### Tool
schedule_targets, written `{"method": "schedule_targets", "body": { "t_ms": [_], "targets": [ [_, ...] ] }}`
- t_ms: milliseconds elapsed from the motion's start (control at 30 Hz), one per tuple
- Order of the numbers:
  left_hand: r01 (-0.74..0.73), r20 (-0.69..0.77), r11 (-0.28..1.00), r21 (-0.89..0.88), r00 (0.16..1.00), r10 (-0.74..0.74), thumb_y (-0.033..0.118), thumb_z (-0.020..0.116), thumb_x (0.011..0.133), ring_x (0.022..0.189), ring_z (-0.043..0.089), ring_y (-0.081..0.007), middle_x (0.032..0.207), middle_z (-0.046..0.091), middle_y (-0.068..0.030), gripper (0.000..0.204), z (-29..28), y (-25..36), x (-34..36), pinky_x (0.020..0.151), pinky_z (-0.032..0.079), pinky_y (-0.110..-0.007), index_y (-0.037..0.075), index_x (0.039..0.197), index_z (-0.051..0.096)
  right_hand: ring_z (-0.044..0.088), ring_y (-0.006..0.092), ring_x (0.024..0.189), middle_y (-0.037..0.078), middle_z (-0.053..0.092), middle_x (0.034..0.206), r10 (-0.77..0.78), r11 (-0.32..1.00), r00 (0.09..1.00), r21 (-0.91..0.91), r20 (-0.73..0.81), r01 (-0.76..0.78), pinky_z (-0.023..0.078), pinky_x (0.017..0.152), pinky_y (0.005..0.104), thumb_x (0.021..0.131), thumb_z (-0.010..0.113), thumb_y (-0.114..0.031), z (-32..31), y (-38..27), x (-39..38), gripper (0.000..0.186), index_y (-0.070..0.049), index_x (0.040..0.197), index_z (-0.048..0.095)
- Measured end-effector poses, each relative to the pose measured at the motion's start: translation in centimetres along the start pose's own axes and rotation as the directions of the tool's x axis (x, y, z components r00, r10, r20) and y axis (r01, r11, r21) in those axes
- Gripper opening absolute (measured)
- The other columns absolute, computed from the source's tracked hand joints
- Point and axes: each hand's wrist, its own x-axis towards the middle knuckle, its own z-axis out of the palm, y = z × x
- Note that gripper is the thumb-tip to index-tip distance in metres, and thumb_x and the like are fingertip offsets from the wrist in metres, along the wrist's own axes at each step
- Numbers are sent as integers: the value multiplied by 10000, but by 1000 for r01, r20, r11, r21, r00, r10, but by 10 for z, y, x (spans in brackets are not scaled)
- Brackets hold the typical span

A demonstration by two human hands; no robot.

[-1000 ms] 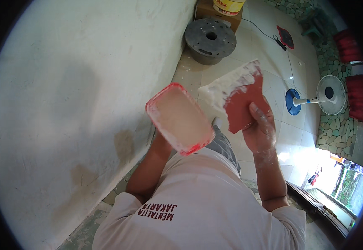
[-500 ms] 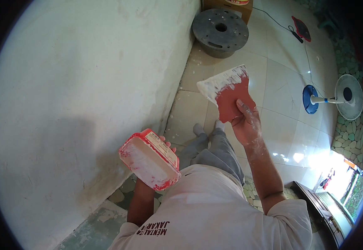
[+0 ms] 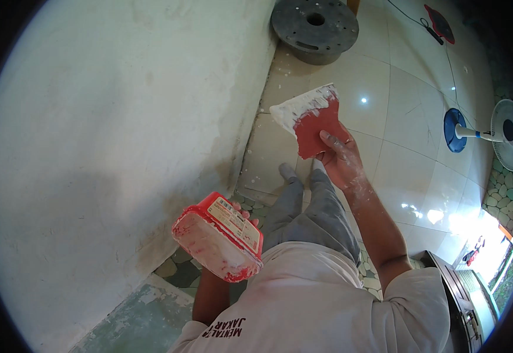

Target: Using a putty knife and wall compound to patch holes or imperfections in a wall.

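Currently, the left hand (image 3: 246, 214) grips the tilted red tub (image 3: 236, 223) near the lower edge of the wall (image 3: 109, 129); the right hand (image 3: 342, 160) pinches the red spreader (image 3: 316, 134) above the tiled floor (image 3: 415, 117). White paste (image 3: 300, 107) could drop if the spreader tips; weak grip could let the tub slip.

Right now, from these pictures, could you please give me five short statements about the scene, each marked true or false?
1. The right hand grips a red spreader. True.
2. The left hand is empty. False: that left hand holds a red container.
3. White paste lies along the spreader's far edge. True.
4. A dark round drum stands next to the fan. False: the drum is beside the wall, well apart from the fan.
5. The fan has a blue base. True.
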Motion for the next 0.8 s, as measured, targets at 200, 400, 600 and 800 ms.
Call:
{"method": "schedule_targets", "body": {
  "t_ms": [200, 400, 600, 800],
  "targets": [
    [0, 0, 1000, -14, 1000, 0, 461, 492, 951, 1199, 506, -310, 1305, 514, -115, 516, 1, -10, -2, 1101, 333, -530, 131, 1346, 461, 662, 226, 970, 115, 644, 1117, 35, 999, 999, 11, -16, -35, 586, 778, 383, 893, 650, -97, -6, -4, -7, 367, -3, 1227, 531],
    [11, 37, 1000, 29, 999, -12, 438, 495, 955, 1192, 538, -316, 1304, 535, -123, 551, 1, -6, -2, 1096, 330, -539, 142, 1406, 386, 661, 225, 973, 113, 645, 1115, 6, 1000, 1000, 16, -12, -6, 577, 773, 379, 896, 651, -116, -4, -4, -16, 361, -7, 1219, 532],
    [50, 73, 999, 12, 996, -50, 436, 480, 962, 1193, 543, -306, 1310, 535, -120, 544, -4, -7, -1, 1094, 333, -538, 140, 1409, 385, 658, 230, 982, 120, 642, 1121, -22, 999, 1000, 27, -11, 22, 573, 773, 402, 900, 647, -128, -7, -2, -26, 360, -14, 1219, 524],
    [55, 60, 998, -10, 997, -54, 444, 456, 969, 1182, 549, -305, 1303, 541, -120, 548, -8, -7, -2, 1091, 334, -544, 129, 1411, 382, 667, 227, 959, 119, 647, 1111, -27, 999, 998, 33, -57, 29, 577, 763, 391, 902, 644, -130, -17, 5, -29, 354, -15, 1215, 528]
  ]
}}
